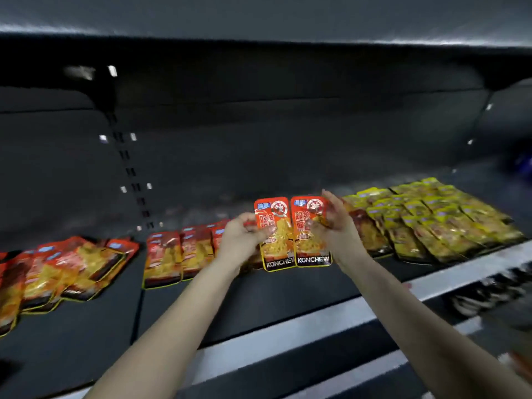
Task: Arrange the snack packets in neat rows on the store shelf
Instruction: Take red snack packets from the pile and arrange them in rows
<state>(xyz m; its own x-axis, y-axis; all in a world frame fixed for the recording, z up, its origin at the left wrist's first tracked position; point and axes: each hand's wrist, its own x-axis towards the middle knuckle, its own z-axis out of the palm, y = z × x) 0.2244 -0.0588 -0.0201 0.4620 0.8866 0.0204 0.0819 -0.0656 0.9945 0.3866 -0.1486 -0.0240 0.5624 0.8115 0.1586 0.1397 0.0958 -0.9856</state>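
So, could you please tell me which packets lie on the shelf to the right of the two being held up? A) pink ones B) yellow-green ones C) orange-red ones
B: the yellow-green packets lie in rows on the shelf to the right of the right hand, which holds the right orange packet. The left hand holds the left orange packet, and the orange-red packets lie further left.

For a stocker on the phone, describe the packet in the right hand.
On the dark shelf, look between the orange rows and yellow rows. The right packet, held up in the right hand, is nearer the yellow; its KONCHEW band reads whole, the left packet's is clipped.
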